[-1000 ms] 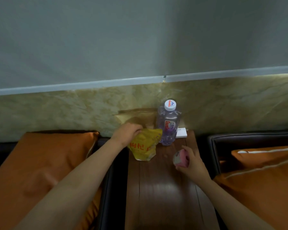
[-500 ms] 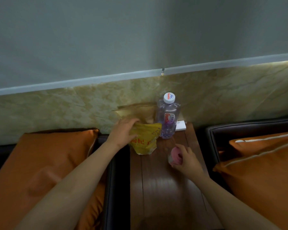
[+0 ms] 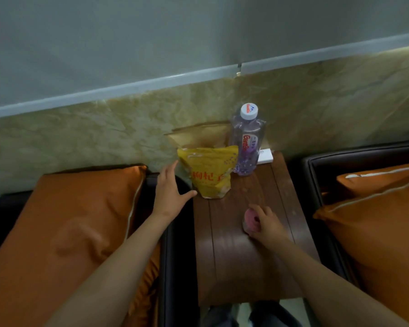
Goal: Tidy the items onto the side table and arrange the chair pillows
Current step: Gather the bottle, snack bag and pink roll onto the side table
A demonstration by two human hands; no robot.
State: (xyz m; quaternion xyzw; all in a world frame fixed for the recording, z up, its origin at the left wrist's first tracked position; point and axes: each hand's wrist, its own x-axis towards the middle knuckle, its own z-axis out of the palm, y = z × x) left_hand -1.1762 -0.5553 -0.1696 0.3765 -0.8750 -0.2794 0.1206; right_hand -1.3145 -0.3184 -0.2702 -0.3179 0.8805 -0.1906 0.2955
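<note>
Wooden side table (image 3: 234, 267) against marble wall (image 3: 104, 138), left hand (image 3: 169, 194) splayed, right hand (image 3: 267, 223) gripping pink roll (image 3: 250, 220)

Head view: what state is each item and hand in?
Yellow printed pouch: upright on the dark wooden side table, unheld.
Clear plastic bottle, white cap: upright, capped.
Small pink roll: gripped by the right hand.
Left hand: open, beside the pouch.
Brown paper bag: upright against the marble wall.

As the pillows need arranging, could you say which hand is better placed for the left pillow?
Probably the left hand: open, empty, just beside that pillow; the right hand grips the pink item.
</note>
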